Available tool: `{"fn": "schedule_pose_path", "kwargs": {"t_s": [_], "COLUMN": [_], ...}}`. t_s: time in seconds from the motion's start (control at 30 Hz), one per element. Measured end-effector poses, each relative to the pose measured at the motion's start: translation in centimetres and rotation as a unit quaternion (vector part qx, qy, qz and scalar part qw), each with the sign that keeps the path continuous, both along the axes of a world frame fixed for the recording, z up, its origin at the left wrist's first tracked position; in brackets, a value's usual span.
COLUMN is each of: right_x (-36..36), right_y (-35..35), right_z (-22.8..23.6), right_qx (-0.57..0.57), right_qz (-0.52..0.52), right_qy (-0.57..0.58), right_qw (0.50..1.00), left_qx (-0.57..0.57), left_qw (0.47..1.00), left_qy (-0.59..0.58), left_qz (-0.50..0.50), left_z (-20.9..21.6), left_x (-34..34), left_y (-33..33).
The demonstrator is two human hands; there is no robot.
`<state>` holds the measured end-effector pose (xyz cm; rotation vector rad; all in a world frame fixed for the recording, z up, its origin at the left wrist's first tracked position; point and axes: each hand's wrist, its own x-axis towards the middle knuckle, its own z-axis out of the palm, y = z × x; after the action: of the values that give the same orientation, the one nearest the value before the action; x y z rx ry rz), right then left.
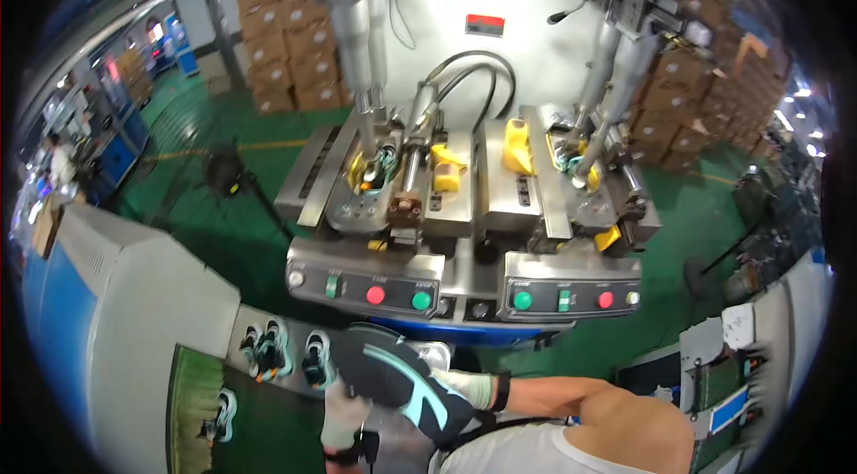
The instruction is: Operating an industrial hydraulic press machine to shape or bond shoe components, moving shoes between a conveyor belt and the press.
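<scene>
A sneaker [384, 373] with a black sole and light-blue patches is held up at the lower middle, its sole turned toward me. My right hand [471, 387], in a pale glove with a dark wrist band, grips the sneaker at its right side, the fingers partly hidden behind it. At the sneaker's lower left edge is my left hand [343, 420], also gloved and somewhat blurred, closed on that edge. Left of it, several sneakers [272, 349] stand on a grey ledge, and another sneaker [223, 413] sits lower down on a green surface.
Ahead stands a two-station machine with metal clamps, yellow shoe-shaped blocks [518, 148] and a left button panel [366, 285] beside a right button panel [571, 293]. A grey-and-blue machine housing [152, 322] is at left. A fan [225, 172] and stacked cartons [290, 50] stand behind.
</scene>
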<state>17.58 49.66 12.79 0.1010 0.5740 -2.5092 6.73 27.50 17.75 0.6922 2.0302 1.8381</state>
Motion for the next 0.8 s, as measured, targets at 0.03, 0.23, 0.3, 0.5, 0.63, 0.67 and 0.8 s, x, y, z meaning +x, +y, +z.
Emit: {"fn": "schedule_pose_path", "kwargs": {"t_s": [0.03, 0.23, 0.3, 0.5, 0.63, 0.67, 0.8], "right_x": [-0.7, -3.5, -2.9, -2.4, -1.0, -0.8, 0.1], "right_y": [0.9, 13.7, 17.0, 21.9, 23.0, 23.4, 24.2], "right_z": [1.1, 6.0, 5.8, 4.9, 6.5, 7.4, 9.3], "right_qx": [0.035, 0.164, 0.111, 0.032, 0.097, 0.108, 0.119], "right_qz": [-0.030, -0.127, -0.176, -0.328, -0.379, -0.395, -0.386], "right_qy": [-0.012, 0.078, 0.055, -0.023, -0.024, -0.033, -0.036], "right_qw": [0.999, 0.975, 0.977, 0.944, 0.920, 0.912, 0.914], "left_qx": [-0.004, -0.015, -0.066, -0.248, -0.331, -0.369, -0.437], "left_qw": [0.999, 0.994, 0.988, 0.928, 0.897, 0.892, 0.878], "left_qy": [-0.047, 0.072, 0.120, 0.278, 0.279, 0.247, 0.178], "left_qz": [-0.005, 0.080, 0.070, 0.032, 0.089, 0.089, 0.082], "left_z": [3.0, 7.0, 6.8, -0.1, -6.4, -6.4, -7.7], "left_x": [-0.8, -9.2, -13.8, -30.5, -38.9, -39.4, -42.8], "left_y": [2.1, 12.2, 15.7, 27.4, 32.7, 34.8, 36.9]}}
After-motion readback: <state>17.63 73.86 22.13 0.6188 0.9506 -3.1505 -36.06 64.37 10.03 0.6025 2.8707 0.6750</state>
